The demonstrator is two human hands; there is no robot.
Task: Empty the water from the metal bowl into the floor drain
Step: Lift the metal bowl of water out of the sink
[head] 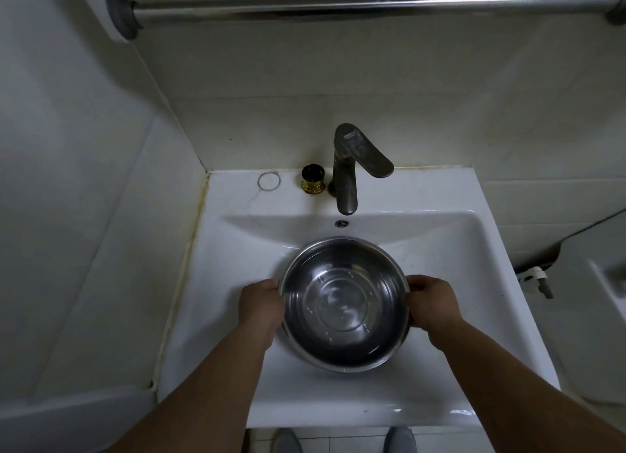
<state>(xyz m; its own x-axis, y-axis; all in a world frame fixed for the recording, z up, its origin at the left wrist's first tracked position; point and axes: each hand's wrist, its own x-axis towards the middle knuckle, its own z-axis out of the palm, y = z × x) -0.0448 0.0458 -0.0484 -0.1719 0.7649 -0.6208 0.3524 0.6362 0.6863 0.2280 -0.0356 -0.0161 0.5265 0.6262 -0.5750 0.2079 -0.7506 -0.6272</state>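
Metal bowl (343,303) under grey tap (349,168), white basin (237,249)

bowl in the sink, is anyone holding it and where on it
Yes. Both hands grip the metal bowl by its rim: the left hand on its left edge, the right hand on the opposite edge, over the white sink.

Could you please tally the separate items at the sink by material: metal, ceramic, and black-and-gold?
Metal: 3, the metal bowl, the faucet, the rail
Ceramic: 1, the white sink
Black-and-gold: 1, the small cap
Total: 5
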